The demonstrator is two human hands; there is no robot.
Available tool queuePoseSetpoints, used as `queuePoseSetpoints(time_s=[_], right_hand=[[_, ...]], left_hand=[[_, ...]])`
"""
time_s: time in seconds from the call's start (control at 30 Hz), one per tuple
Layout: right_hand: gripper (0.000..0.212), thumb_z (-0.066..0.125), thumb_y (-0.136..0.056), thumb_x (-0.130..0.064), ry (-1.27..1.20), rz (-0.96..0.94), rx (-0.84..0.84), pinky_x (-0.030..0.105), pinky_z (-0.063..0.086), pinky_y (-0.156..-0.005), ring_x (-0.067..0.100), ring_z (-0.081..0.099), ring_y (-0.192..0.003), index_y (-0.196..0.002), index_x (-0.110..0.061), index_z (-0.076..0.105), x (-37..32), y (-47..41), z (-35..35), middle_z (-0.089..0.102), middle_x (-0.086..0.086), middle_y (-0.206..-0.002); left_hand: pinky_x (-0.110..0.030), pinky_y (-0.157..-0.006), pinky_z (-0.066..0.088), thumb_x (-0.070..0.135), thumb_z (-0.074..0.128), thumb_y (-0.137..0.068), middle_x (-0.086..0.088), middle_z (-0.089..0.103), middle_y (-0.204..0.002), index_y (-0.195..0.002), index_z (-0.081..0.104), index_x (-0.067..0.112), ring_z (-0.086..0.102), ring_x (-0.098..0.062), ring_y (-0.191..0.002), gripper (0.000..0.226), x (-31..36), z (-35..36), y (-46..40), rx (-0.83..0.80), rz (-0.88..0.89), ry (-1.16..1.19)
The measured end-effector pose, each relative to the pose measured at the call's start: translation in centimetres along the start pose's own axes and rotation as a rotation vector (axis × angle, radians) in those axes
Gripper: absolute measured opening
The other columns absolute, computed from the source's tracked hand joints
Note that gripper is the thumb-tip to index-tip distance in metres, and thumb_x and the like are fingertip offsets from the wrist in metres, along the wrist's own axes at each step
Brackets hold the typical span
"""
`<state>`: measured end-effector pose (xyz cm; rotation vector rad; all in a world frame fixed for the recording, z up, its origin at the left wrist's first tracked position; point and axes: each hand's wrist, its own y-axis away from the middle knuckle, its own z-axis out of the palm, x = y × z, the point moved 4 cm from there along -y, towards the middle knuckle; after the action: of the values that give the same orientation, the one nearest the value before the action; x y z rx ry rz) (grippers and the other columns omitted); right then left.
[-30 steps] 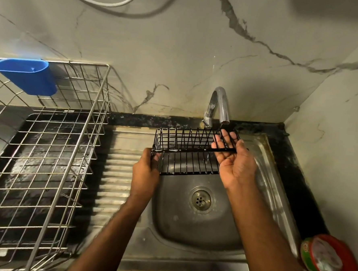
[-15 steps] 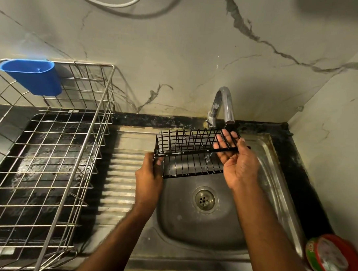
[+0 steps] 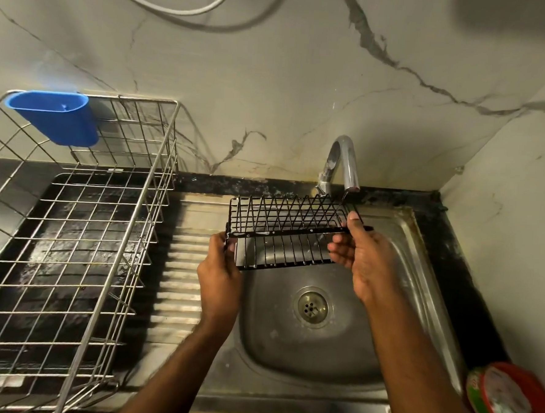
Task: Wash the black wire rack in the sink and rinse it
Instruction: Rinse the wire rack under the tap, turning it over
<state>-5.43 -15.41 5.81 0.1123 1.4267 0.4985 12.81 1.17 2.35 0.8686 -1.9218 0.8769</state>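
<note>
The black wire rack (image 3: 282, 235) hangs level over the steel sink (image 3: 306, 355), just below the curved tap (image 3: 344, 163). My left hand (image 3: 220, 276) grips the rack's left end, fingers curled round its corner. At the right end, my right hand (image 3: 364, 256) holds the rack with the thumb on the top rail and the fingers curled underneath. A thin stream of water seems to fall from the tap's spout onto the rack's right end. The drain (image 3: 311, 306) shows below the rack.
A large silver wire dish basket (image 3: 81, 236) stands on the left counter with a blue plastic cup holder (image 3: 56, 118) hooked on its back rim. A red and green round tub (image 3: 511, 403) sits at the sink's front right. Marble walls close the back and right.
My right hand went from lying open-palmed against the rack's right end to curling round it. The rack has stayed under the tap.
</note>
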Motion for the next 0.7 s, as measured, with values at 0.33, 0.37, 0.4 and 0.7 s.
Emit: queuePoseSetpoints(time_s=[0.33, 0.37, 0.4, 0.7], right_hand=[[0.034, 0.064, -0.094, -0.046, 0.109, -0.028, 0.032, 0.023, 0.050, -0.050, 0.012, 0.061, -0.052, -0.078, -0.016, 0.063, -0.7, 0.9, -0.8, 0.063, -0.002, -0.058], [0.034, 0.063, -0.094, -0.045, 0.114, -0.036, 0.030, 0.023, 0.050, -0.052, 0.011, 0.060, -0.052, -0.078, -0.015, 0.064, -0.8, 1.0, -0.7, 0.063, -0.001, -0.057], [0.035, 0.063, -0.094, -0.045, 0.117, -0.043, 0.029, 0.023, 0.050, -0.052, 0.011, 0.060, -0.052, -0.078, -0.014, 0.064, -0.8, 1.1, -0.7, 0.063, -0.001, -0.057], [0.036, 0.060, -0.098, -0.040, 0.126, -0.098, 0.012, 0.026, 0.049, -0.055, 0.012, 0.057, -0.050, -0.077, -0.011, 0.065, -0.9, 1.8, -0.3, 0.060, 0.000, -0.056]], left_hand=[[-0.002, -0.058, 0.037, 0.004, 0.047, -0.105, 0.002, 0.065, -0.083, -0.108, 0.059, 0.006, 0.057, 0.009, -0.068, 0.013, 0.6, 0.0, 0.6, 0.037, -0.013, 0.030], [-0.003, -0.057, 0.037, 0.005, 0.047, -0.105, 0.001, 0.064, -0.082, -0.107, 0.059, 0.006, 0.056, 0.008, -0.067, 0.012, 0.6, 0.0, 0.6, 0.043, -0.013, 0.027], [-0.004, -0.057, 0.037, 0.005, 0.047, -0.105, 0.001, 0.063, -0.081, -0.107, 0.058, 0.005, 0.056, 0.007, -0.066, 0.012, 0.6, -0.1, 0.6, 0.049, -0.013, 0.022], [-0.006, -0.056, 0.038, 0.011, 0.046, -0.107, 0.003, 0.065, -0.085, -0.105, 0.058, 0.009, 0.057, 0.005, -0.067, 0.013, -0.1, -0.3, 1.1, 0.064, -0.059, 0.059]])
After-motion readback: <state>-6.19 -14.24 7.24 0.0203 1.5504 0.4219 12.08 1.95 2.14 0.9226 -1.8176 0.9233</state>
